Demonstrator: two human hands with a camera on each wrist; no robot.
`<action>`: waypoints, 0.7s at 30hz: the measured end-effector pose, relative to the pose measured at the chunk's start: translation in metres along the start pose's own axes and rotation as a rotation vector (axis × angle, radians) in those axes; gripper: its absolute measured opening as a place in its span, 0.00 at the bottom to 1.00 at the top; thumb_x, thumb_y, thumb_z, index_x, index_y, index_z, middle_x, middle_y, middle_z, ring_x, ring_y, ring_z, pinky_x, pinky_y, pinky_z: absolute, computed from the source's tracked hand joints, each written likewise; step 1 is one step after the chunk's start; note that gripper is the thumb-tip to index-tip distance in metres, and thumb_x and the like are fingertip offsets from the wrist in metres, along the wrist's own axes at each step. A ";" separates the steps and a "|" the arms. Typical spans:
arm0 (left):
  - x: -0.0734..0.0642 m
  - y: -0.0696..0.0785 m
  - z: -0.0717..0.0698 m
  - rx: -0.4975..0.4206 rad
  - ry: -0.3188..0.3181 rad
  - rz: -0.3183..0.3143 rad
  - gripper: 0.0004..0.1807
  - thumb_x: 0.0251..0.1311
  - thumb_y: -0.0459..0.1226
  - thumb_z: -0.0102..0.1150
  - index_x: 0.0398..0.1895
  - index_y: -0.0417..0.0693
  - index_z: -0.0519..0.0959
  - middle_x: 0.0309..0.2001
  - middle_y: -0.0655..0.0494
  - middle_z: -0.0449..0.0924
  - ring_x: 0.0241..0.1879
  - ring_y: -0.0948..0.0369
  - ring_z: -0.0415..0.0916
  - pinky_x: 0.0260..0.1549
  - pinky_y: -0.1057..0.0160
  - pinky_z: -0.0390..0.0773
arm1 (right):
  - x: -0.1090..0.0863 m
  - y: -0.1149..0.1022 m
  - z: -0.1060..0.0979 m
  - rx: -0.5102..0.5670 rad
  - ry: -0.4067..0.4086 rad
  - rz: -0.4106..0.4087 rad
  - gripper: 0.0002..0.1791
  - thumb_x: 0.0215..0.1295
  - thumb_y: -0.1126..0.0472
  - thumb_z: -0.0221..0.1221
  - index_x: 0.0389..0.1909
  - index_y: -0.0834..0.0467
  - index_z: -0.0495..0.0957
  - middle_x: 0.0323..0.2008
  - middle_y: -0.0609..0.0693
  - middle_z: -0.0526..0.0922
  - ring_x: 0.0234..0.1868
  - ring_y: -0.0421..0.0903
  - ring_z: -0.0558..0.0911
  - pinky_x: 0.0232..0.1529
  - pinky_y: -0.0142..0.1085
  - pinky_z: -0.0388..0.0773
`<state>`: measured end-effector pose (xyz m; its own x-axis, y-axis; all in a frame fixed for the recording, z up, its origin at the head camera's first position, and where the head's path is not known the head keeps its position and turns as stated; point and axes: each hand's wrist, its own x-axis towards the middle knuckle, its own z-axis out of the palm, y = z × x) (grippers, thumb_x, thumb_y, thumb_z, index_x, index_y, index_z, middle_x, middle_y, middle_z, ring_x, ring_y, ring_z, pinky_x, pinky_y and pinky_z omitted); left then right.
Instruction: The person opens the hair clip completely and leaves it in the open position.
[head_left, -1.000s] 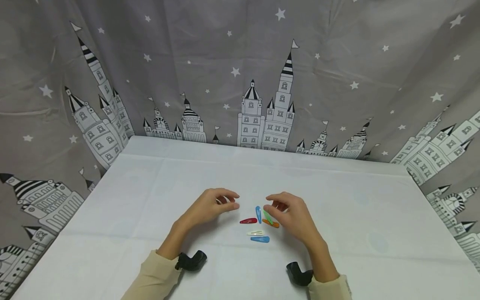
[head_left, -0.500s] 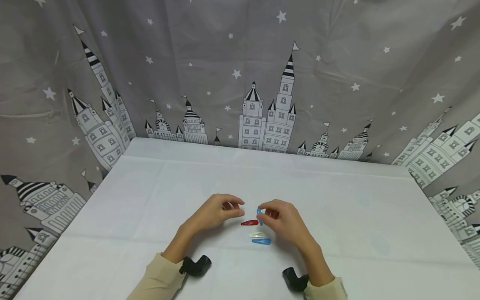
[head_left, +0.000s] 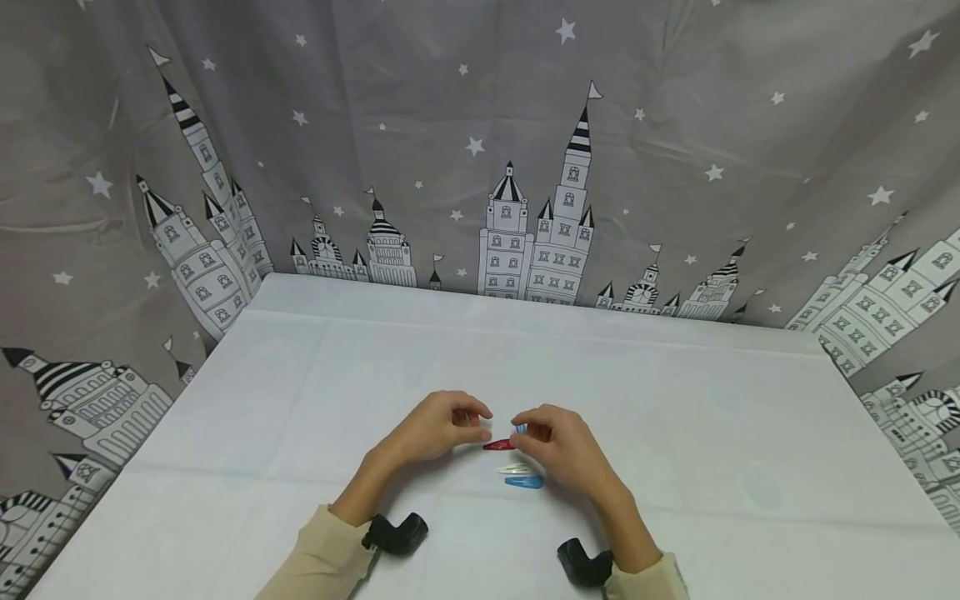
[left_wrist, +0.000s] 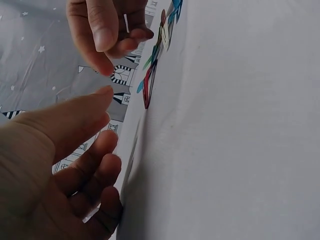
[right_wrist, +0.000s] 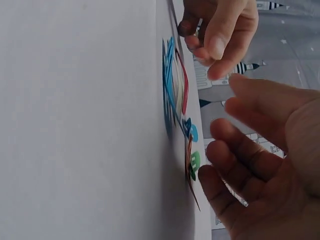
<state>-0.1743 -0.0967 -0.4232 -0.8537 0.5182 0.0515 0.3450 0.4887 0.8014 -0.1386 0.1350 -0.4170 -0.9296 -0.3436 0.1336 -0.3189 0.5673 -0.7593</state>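
Observation:
Several snap hair clips lie on the white cloth. In the head view are a red clip (head_left: 498,445), a cream clip (head_left: 513,469), a blue clip (head_left: 524,482) and part of a second blue clip (head_left: 522,428). My left hand (head_left: 437,427) hovers left of the red clip, fingers loosely bent, holding nothing. Over the right side of the group is my right hand (head_left: 561,443), its fingers loosely curved, with no clip between them. Beneath it, the right wrist view shows a green clip (right_wrist: 194,162) and an orange clip (right_wrist: 189,150), both hidden in the head view.
White cloth (head_left: 337,375) covers the table all round the clips. Behind it hangs a grey curtain (head_left: 420,100) printed with castles and stars. A black strap piece (head_left: 397,534) is on the left wrist, another (head_left: 583,564) on the right.
My right hand has shifted left and nearer me, covering the green and orange clips and most of one blue clip. My left hand has moved slightly right, toward the red clip.

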 end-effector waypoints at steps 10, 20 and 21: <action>0.001 0.002 0.004 0.014 -0.008 -0.003 0.14 0.55 0.38 0.72 0.44 0.45 0.85 0.31 0.64 0.77 0.30 0.64 0.72 0.31 0.65 0.73 | -0.002 0.004 0.005 -0.013 -0.002 0.001 0.10 0.61 0.63 0.67 0.43 0.61 0.86 0.26 0.42 0.75 0.29 0.41 0.72 0.31 0.33 0.71; 0.002 0.001 0.007 -0.029 -0.044 0.008 0.14 0.55 0.37 0.72 0.44 0.42 0.85 0.30 0.64 0.79 0.31 0.66 0.75 0.34 0.66 0.76 | 0.000 0.006 0.007 -0.050 -0.028 -0.040 0.08 0.60 0.65 0.67 0.41 0.60 0.86 0.25 0.41 0.74 0.28 0.40 0.71 0.31 0.34 0.69; 0.002 0.001 0.007 -0.028 -0.046 0.013 0.14 0.55 0.37 0.72 0.43 0.42 0.85 0.30 0.64 0.79 0.30 0.65 0.75 0.33 0.66 0.76 | 0.001 0.005 0.007 -0.061 -0.033 -0.043 0.08 0.60 0.64 0.67 0.40 0.60 0.86 0.25 0.41 0.73 0.28 0.40 0.71 0.31 0.34 0.69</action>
<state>-0.1731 -0.0900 -0.4267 -0.8303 0.5563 0.0349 0.3441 0.4623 0.8172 -0.1396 0.1322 -0.4255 -0.9085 -0.3923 0.1437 -0.3700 0.5958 -0.7129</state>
